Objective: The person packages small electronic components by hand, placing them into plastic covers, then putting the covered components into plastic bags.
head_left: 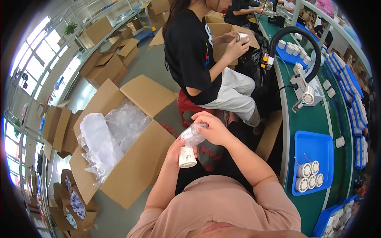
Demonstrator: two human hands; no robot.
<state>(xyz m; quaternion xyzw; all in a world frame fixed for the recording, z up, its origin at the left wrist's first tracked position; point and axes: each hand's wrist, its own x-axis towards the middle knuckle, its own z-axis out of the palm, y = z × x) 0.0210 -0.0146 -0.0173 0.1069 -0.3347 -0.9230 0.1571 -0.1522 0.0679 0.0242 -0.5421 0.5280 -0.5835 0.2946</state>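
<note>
A white cylindrical part (187, 159) hangs in front of my chest, with its wider end down. My left hand (175, 151) is closed round its side. Over the part's upper end sits a crumpled clear plastic bag (193, 136). My right hand (216, 129) pinches the bag from above, fingers bent over it. How far the bag covers the part is hard to make out. Left of my hands stands an open cardboard box (137, 160) holding clear plastic bags (101, 137).
On the green workbench (304, 117) at right, a blue tray (317, 142) holds several white cylindrical parts (303, 170). A black flexible hose (318, 47) arches above the bench. Ahead, a co-worker (192, 51) sits on a red stool (189, 106), holding a similar part (241, 37).
</note>
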